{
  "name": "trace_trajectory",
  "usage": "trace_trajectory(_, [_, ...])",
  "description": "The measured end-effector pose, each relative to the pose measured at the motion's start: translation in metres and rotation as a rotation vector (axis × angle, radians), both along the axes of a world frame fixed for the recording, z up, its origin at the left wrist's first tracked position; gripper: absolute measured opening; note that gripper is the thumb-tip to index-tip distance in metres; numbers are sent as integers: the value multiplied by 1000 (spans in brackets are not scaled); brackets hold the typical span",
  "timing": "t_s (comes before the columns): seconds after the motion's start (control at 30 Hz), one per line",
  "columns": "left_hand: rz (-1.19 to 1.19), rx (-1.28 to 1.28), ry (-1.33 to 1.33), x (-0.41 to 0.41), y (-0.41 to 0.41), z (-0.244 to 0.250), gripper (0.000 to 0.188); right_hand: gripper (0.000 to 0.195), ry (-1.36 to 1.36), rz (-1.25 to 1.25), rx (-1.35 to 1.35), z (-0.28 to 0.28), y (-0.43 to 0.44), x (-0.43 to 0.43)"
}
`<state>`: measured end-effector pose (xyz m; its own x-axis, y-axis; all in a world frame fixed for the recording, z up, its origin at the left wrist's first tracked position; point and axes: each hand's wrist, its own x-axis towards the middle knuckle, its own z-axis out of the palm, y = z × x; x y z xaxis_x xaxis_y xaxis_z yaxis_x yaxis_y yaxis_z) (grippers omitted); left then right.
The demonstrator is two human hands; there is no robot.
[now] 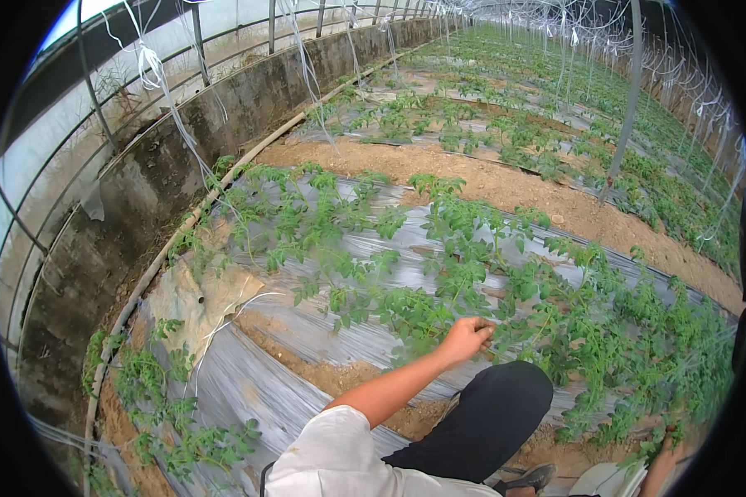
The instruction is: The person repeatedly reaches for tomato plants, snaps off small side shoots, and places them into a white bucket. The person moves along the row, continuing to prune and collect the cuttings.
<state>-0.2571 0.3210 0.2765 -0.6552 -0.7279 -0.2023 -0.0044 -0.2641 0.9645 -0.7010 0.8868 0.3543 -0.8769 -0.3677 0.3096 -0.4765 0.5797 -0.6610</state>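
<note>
My left hand (470, 337) is raised over a row of young tomato-like plants (460, 273), its fingers curled in towards the thumb. Whether something small is pinched there cannot be made out. Leafy stems stand just beyond and beside it. Low at the right edge, my right hand (664, 456) reaches down by the foot of dense plants (646, 348). Leaves and the dark picture rim partly cover it, and a small reddish spot shows at its fingertips. My bent knee (516, 391) in dark trousers lies between the two hands.
Silvery plastic mulch film (267, 373) covers the beds, with bare soil paths (472, 171) between. A pipe (155, 261) runs along the low concrete wall (155, 168). White twine (177, 118) hangs from above. A metal post (625, 118) stands at right. A torn sheet (186, 304) lies left.
</note>
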Motion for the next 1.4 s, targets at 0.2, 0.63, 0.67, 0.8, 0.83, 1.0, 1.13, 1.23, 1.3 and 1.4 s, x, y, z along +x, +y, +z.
trace_trajectory(0.2, [-31, -155, 228, 0, 29, 113, 32, 28, -176, -153, -158, 94, -37, 160])
trace_trajectory(0.63, [-417, -376, 417, -68, 171, 240, 27, 17, 231, -418, -288, 183, 65, 255])
trace_trajectory(0.67, [-474, -385, 461, -84, 193, 248, 27, 15, 313, -428, -276, 189, 74, 259])
trace_trajectory(0.8, [-646, -485, 685, -153, 291, 290, 24, 15, 542, -562, -273, 220, 93, 249])
trace_trajectory(0.83, [-680, -505, 767, -173, 315, 299, 23, 16, 643, -537, -339, 222, 91, 237])
trace_trajectory(1.0, [-875, -983, 1007, -331, 446, 252, 34, 19, 867, -551, -235, 162, 115, 129])
trace_trajectory(1.13, [-1315, -1375, 394, -396, 469, 157, 63, 71, 8, -548, 386, 54, 157, 44])
trace_trajectory(1.23, [-1748, -1332, -10, -415, 413, 124, 71, 94, -452, -346, 598, 25, 182, 24])
trace_trajectory(1.3, [-1805, -1339, -268, -419, 384, 99, 63, 87, -732, -84, 607, 27, 159, 3])
trace_trajectory(1.4, [-1831, -1263, -293, -465, 397, 65, 50, 62, -918, 126, 596, -19, 120, -9])
